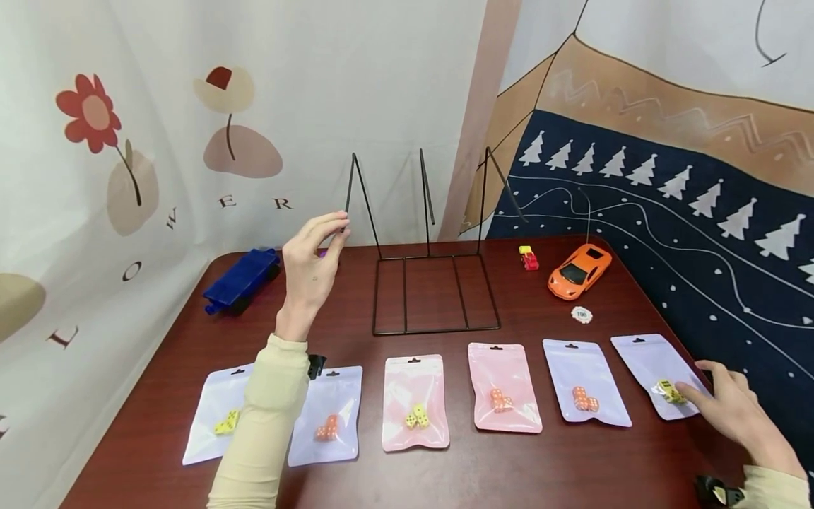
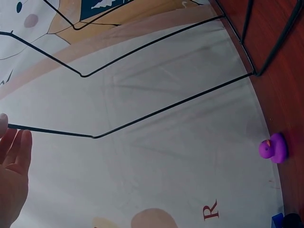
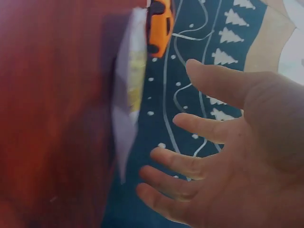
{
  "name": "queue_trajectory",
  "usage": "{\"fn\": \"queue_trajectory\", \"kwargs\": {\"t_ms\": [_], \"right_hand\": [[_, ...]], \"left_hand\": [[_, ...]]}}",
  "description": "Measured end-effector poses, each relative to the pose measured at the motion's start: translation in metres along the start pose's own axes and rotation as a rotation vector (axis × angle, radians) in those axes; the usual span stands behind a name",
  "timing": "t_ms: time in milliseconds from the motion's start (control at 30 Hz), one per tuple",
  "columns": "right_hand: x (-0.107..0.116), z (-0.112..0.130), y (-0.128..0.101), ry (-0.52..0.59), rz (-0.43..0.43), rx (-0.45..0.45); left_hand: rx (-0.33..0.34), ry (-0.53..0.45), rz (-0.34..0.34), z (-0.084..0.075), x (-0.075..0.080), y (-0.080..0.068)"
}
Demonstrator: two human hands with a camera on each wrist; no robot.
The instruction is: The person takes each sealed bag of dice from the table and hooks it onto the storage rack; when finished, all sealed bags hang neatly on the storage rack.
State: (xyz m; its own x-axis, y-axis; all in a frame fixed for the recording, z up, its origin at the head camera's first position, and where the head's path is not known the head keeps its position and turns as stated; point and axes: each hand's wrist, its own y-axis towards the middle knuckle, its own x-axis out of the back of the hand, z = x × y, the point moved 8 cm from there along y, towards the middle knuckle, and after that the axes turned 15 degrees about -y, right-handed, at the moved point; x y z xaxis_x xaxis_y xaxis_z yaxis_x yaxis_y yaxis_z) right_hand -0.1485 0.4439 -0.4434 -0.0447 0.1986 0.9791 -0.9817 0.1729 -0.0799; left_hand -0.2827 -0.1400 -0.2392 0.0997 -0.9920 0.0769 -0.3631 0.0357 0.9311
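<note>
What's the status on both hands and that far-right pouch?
Left hand open, raised at wire rack prong. Right hand open, fingertips on far-right pouch of yellow dice. Nothing blocking.

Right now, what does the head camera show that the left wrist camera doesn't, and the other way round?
Only the head view shows the row of six pouches with dice on the table, the right hand at the rightmost pouch, the orange toy car and the blue toy truck. Only the left wrist view shows a purple toy duck at the table's back edge. Both show the left hand raised with fingertips at the black wire rack, and the pale backdrop cloth behind it.
</note>
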Motion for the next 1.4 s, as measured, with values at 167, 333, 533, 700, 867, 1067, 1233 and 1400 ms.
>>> {"fn": "queue_trajectory", "kwargs": {"t_ms": [167,333,533,700,867,1067,1233,1400], "right_hand": [[-0.010,-0.003,0.001,-0.048,0.057,0.044],[-0.014,-0.006,0.003,-0.089,0.091,0.016],[-0.011,-0.011,0.001,-0.066,0.077,-0.074],[0.004,-0.002,-0.003,-0.034,-0.061,-0.069],[0.022,0.014,-0.007,0.013,-0.204,-0.032],[0.037,0.024,-0.013,0.118,-0.294,-0.095],[0.055,0.042,-0.016,0.258,-0.416,-0.051],[0.070,0.071,-0.016,0.382,-0.488,0.025]], "left_hand": [[-0.003,-0.027,0.006,0.001,0.000,0.001],[0.010,-0.044,0.028,0.003,0.000,0.001],[0.024,-0.039,0.055,0.003,0.002,0.001],[0.037,-0.026,0.077,0.001,0.002,0.001],[0.042,-0.010,0.080,0.001,0.003,0.001],[0.033,-0.005,0.078,0.001,0.004,-0.002],[0.033,0.000,0.086,0.000,0.003,-0.001],[0.024,0.018,0.081,-0.002,0.003,0.000]]}}
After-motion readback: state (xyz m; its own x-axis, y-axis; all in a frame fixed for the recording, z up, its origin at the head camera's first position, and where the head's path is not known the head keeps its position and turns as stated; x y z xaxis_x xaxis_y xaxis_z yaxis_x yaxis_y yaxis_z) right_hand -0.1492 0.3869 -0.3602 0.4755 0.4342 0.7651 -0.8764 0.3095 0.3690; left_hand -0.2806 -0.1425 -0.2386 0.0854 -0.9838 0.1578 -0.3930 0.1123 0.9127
